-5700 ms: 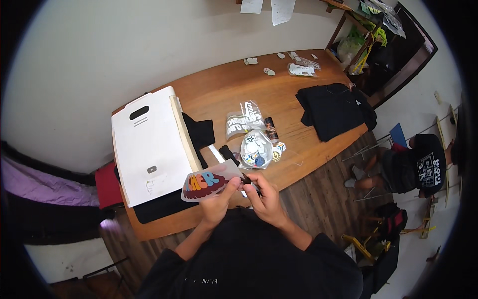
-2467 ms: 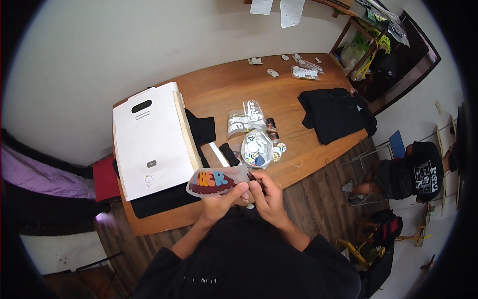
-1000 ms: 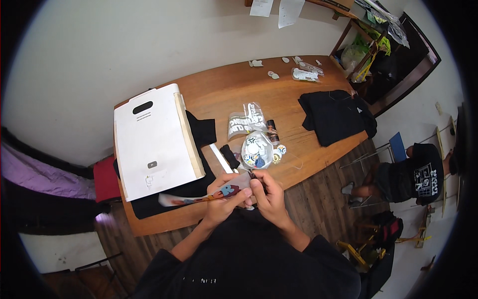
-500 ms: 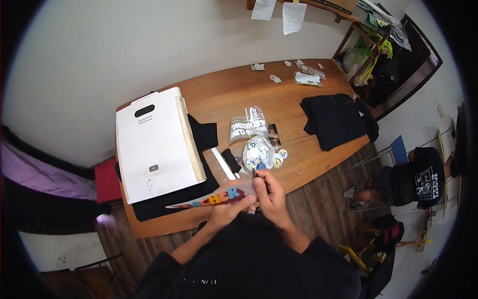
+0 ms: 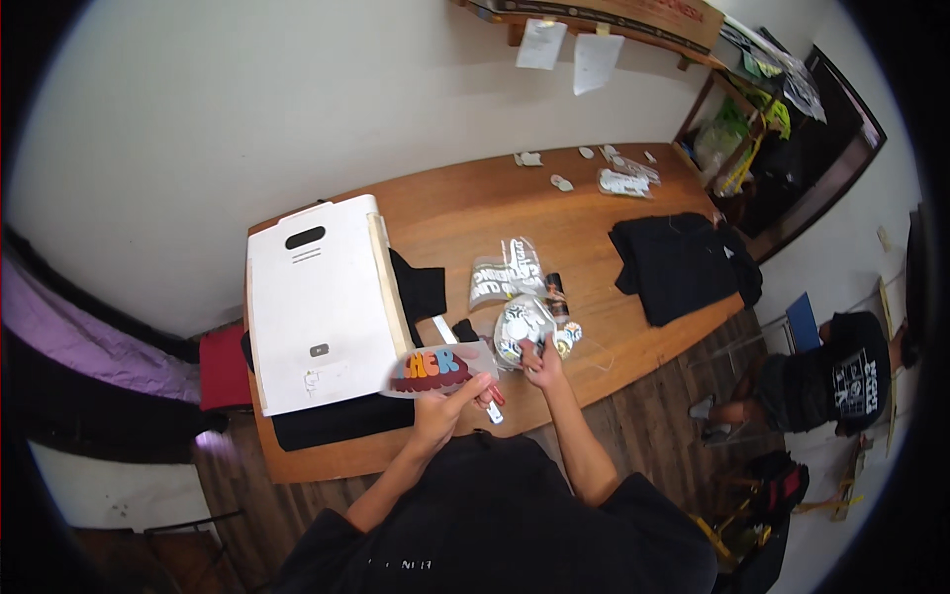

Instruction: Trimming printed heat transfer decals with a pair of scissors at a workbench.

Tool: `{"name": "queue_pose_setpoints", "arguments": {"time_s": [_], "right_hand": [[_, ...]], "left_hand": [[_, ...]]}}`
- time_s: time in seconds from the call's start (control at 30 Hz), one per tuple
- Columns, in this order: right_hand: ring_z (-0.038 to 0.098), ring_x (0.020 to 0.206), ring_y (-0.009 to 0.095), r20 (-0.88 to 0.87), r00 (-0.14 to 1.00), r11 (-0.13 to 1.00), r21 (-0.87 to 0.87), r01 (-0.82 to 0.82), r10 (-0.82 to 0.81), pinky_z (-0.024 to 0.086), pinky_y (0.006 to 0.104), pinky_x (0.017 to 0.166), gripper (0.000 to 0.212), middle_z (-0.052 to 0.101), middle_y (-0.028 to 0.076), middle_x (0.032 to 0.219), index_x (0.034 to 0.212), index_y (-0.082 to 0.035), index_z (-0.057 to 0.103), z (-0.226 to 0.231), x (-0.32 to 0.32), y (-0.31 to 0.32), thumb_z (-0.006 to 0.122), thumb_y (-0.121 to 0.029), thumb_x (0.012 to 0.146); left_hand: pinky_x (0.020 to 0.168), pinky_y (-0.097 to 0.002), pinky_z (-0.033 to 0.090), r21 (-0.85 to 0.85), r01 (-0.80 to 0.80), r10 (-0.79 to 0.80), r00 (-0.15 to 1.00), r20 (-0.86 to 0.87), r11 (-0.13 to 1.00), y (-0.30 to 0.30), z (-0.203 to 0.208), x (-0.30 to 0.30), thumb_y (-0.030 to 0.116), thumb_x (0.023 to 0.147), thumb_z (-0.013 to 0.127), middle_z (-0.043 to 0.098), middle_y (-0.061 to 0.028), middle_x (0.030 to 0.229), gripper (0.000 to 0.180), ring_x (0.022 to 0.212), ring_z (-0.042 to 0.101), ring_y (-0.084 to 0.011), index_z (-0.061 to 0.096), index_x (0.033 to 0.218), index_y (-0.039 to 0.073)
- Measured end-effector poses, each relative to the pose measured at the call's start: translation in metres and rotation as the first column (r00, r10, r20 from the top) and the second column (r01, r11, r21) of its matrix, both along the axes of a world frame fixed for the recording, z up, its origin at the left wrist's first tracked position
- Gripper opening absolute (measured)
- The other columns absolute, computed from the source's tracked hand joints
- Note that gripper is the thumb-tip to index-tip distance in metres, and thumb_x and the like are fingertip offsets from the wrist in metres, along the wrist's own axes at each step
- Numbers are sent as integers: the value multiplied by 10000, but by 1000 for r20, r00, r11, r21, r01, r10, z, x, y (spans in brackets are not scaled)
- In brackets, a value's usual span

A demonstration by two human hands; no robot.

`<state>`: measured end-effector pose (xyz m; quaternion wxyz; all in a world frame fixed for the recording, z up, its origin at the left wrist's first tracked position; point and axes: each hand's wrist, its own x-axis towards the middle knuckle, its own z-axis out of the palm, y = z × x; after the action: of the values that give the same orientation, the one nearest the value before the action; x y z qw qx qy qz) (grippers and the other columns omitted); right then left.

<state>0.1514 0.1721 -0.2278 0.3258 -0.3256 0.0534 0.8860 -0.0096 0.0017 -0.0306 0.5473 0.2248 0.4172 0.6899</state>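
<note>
My left hand is closed on a sheet of transfer film with blocky multicoloured lettering, held tilted above the table's front edge. A small red object shows by the same fingers; its kind is unclear. My right hand reaches to the near edge of a round, shiny, pale container with patterned round pieces in and on it. Its thumb and forefinger look apart, and I see nothing between them. Patterned round stickers lie right beside the container.
A white heat-press-like machine stands at left over black cloth. Clear film with white lettering and a dark cylinder lie behind the container. Folded black garments sit at right on the wooden table. Another person is at far right.
My right hand has moved away from the film to the round container. The film has come left and up in my left hand, and the small dark item at my right fingertips no longer shows.
</note>
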Motion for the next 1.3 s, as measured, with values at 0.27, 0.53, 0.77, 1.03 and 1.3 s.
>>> {"name": "queue_pose_setpoints", "arguments": {"time_s": [0.27,0.53,0.77,1.03,1.3], "right_hand": [[288,361,42,432,902,838,485,-252,21,215,191,310,288,466,-3,648,876,-37,517,80,-10,-41,453,-308,952],[349,444,-5,431,896,456,780,-429,105,238,163,390,149,475,-36,663,965,-32,540,175,-40,-77,526,-173,921],[425,559,7,312,938,455,821,-345,149,339,164,490,101,524,-26,713,934,-14,534,191,-24,-76,545,-109,903],[440,552,14,464,862,91,886,-455,-204,346,169,485,73,516,-24,675,910,-3,529,215,-1,-63,552,-69,891],[402,575,25,493,815,70,865,-497,-306,336,182,512,63,466,-27,647,866,14,518,224,20,-54,557,-34,852]], "left_hand": [[583,-235,497,-6,-98,98,995,-33,995,1,1,1,-23,828,601,634,-154,801,340,644,605,-141,439,1126,-32],[589,-239,517,30,-180,182,981,-61,983,4,-6,0,-16,820,622,630,-101,778,318,656,615,-132,471,1099,-32],[586,-244,526,76,-172,179,979,-95,982,12,-2,10,-21,819,622,615,-91,755,310,655,612,-134,471,1091,-32],[564,-234,509,103,-103,119,980,-159,989,30,7,37,35,846,613,620,-93,775,270,654,607,-130,498,1081,-29],[717,-229,482,-30,570,-514,715,-474,821,19,20,19,113,869,597,652,-47,881,196,807,618,-109,613,1027,-2]]}}
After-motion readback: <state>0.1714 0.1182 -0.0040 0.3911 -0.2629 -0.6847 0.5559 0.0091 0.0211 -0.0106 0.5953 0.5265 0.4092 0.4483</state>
